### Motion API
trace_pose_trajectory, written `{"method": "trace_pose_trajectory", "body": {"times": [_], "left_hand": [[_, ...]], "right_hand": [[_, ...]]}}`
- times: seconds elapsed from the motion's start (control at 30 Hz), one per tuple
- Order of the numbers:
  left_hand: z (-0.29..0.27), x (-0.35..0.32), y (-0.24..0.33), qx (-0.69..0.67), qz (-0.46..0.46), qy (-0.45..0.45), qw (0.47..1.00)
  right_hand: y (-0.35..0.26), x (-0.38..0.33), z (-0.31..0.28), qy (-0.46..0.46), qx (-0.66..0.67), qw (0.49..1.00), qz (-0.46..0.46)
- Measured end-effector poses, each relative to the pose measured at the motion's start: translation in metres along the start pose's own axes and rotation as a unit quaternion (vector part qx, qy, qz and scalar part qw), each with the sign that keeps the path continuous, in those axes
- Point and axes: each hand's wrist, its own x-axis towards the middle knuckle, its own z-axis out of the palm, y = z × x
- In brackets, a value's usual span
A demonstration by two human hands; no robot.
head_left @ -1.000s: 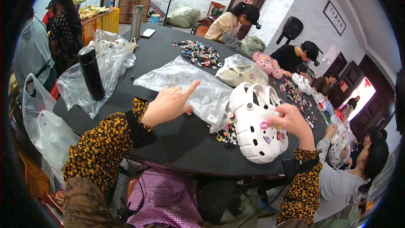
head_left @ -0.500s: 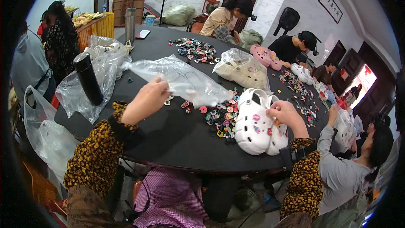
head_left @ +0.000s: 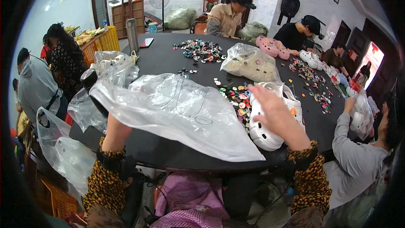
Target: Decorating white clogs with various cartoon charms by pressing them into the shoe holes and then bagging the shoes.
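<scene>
A large clear plastic bag (head_left: 181, 114) with a shoe outline printed on it spreads across the table before me. My left hand (head_left: 117, 131) holds up its left end; the plastic covers my fingers. My right hand (head_left: 280, 116) is open, fingers stretched out, over a pair of white clogs (head_left: 263, 133) trimmed with small colourful charms. It partly hides the clogs, and I cannot tell whether it touches them. Just left of the clogs lies a heap of loose shoe charms (head_left: 236, 97), partly behind the bag.
Beyond lie bagged cream clogs (head_left: 253, 65), pink clogs (head_left: 272, 47) and more charm piles (head_left: 200, 50). A black flask (head_left: 89, 79) and a steel flask (head_left: 132, 33) stand left on the dark round table (head_left: 160, 154). A co-worker in grey (head_left: 358, 152) sits close on my right.
My left hand has moved left and lower, drawing the bag toward me and spreading it wider. My right hand has loosened from the clogs, its fingers now stretched out. The view has shifted slightly.
</scene>
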Motion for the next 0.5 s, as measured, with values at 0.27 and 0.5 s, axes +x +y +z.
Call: {"method": "trace_pose_trajectory", "body": {"times": [0.27,0.5], "left_hand": [[-0.025,-0.065,-0.033,-0.314,-0.253,-0.011,0.915],[-0.005,-0.104,-0.009,-0.131,-0.213,0.018,0.968]], "right_hand": [[-0.057,-0.023,0.053,0.122,0.201,0.968,-0.090],[-0.048,-0.071,0.066,0.045,0.509,0.859,0.018]]}}
